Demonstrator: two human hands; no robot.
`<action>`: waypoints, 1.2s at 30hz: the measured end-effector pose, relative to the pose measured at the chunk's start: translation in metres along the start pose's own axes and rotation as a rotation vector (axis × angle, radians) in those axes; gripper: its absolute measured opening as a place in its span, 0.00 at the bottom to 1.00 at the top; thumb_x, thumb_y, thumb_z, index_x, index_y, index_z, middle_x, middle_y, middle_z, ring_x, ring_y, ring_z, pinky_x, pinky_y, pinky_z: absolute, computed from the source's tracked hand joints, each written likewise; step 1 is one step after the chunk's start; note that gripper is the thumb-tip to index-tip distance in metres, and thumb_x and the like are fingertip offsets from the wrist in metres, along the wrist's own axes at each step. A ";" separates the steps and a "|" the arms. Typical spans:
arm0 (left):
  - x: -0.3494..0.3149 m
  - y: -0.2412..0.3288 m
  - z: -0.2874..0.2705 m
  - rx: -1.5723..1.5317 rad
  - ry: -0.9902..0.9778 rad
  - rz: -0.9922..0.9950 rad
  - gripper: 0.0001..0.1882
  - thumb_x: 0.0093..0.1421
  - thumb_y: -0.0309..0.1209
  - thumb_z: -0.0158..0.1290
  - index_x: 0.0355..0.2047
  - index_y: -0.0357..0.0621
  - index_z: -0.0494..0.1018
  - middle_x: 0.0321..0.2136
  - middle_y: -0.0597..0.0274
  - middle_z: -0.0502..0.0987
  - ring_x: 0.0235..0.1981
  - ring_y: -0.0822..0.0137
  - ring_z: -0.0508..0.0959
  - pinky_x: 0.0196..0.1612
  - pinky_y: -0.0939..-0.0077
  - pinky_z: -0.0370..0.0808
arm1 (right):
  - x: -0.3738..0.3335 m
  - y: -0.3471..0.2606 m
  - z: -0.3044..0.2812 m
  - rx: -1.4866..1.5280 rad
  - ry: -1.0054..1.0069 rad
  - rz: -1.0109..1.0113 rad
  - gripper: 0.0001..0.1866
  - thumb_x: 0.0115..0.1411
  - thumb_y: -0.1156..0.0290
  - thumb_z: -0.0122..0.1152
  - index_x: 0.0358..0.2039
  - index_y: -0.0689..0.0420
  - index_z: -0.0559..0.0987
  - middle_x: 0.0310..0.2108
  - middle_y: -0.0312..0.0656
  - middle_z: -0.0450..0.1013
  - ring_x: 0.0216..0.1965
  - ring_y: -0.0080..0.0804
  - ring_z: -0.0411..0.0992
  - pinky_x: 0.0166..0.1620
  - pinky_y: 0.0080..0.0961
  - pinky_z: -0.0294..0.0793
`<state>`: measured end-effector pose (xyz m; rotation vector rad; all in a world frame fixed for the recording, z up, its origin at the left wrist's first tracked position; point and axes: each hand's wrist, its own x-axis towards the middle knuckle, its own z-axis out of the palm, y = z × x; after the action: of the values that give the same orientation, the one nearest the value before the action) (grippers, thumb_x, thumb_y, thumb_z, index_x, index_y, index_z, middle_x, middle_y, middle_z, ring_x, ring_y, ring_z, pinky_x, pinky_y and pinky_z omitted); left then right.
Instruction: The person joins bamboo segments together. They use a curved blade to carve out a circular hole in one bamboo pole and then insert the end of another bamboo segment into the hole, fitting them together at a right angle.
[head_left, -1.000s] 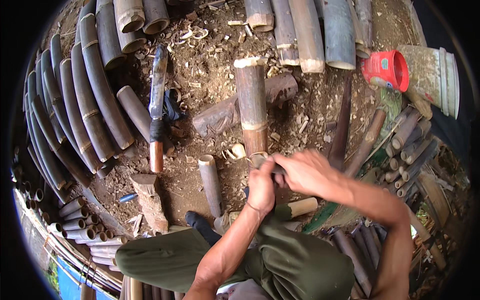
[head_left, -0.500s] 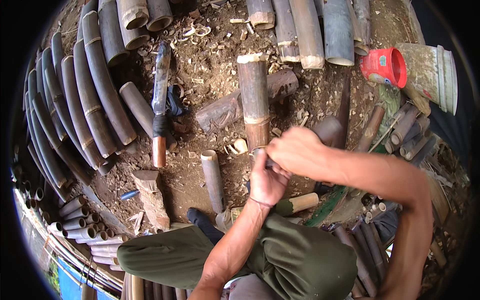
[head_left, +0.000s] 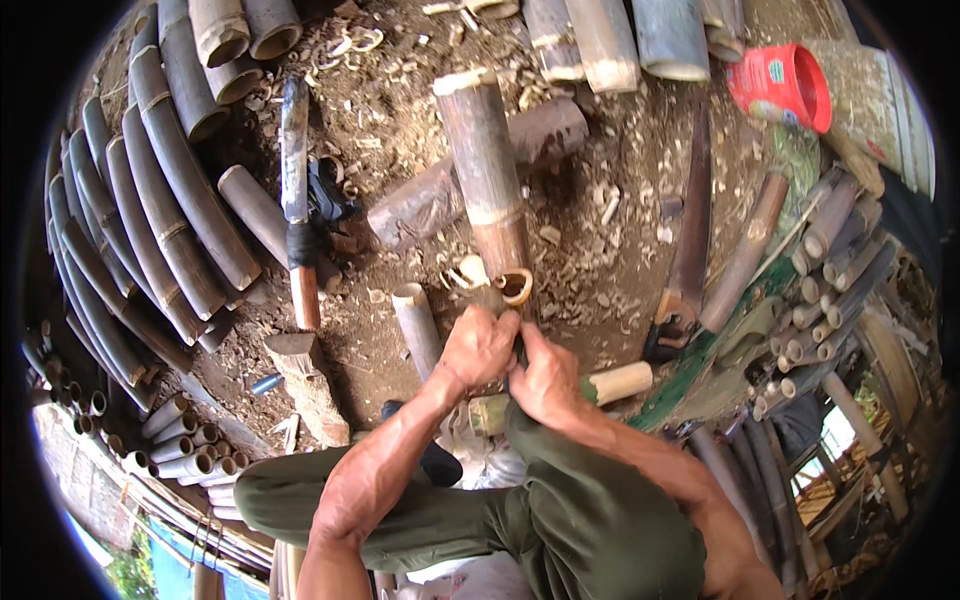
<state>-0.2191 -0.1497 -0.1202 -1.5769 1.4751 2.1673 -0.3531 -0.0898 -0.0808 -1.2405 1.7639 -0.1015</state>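
Both my hands are together just short of the near end of a thick bamboo tube. The tube lies propped across a brown log, its pale cut rim facing me. My left hand is closed in a fist, with a greyish bit showing above its knuckles. Against it, my right hand is closed too, beside my raised knee. Something dark shows between the hands; its kind is hidden by the fingers. Pale curled shavings lie beside the tube's near end.
Left of the log lies a long blade with a wrapped handle. A short bamboo piece and a wooden block stand nearer. A handsaw, a red tub and a whitish bucket lie right. Stacked bamboo curves along the left.
Both hands have drawn back from the tube's rim toward my knee. My right hand has swung down from above, its elbow lowered, and the rim is now uncovered. The view has shifted slightly.
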 end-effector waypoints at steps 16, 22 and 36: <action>0.005 0.034 0.055 -2.000 0.071 0.024 0.14 0.71 0.42 0.43 0.38 0.47 0.73 0.23 0.71 0.75 0.26 0.75 0.74 0.36 0.73 0.73 | 0.094 -0.094 -0.107 -1.139 -0.700 -0.722 0.06 0.52 0.66 0.64 0.28 0.53 0.85 0.31 0.38 0.82 0.29 0.29 0.81 0.34 0.28 0.79; -0.011 0.029 0.050 -1.557 -0.100 0.045 0.29 0.67 0.59 0.42 0.49 0.45 0.69 0.34 0.62 0.77 0.35 0.66 0.77 0.41 0.65 0.75 | 0.108 -0.069 -0.105 -1.231 -0.524 -0.766 0.07 0.51 0.64 0.63 0.24 0.53 0.82 0.21 0.40 0.79 0.24 0.33 0.80 0.26 0.30 0.77; -0.100 -0.053 0.041 -0.105 0.349 -0.128 0.22 0.51 0.34 0.63 0.43 0.34 0.75 0.27 0.55 0.80 0.28 0.68 0.79 0.34 0.71 0.79 | 0.025 -0.036 -0.009 0.693 -0.508 0.487 0.18 0.70 0.63 0.45 0.39 0.66 0.75 0.30 0.50 0.80 0.25 0.36 0.79 0.26 0.31 0.80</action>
<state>-0.1719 -0.0479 -0.0771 -2.1096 1.3098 2.0045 -0.3360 -0.1303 -0.0725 -0.2836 1.3537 -0.0914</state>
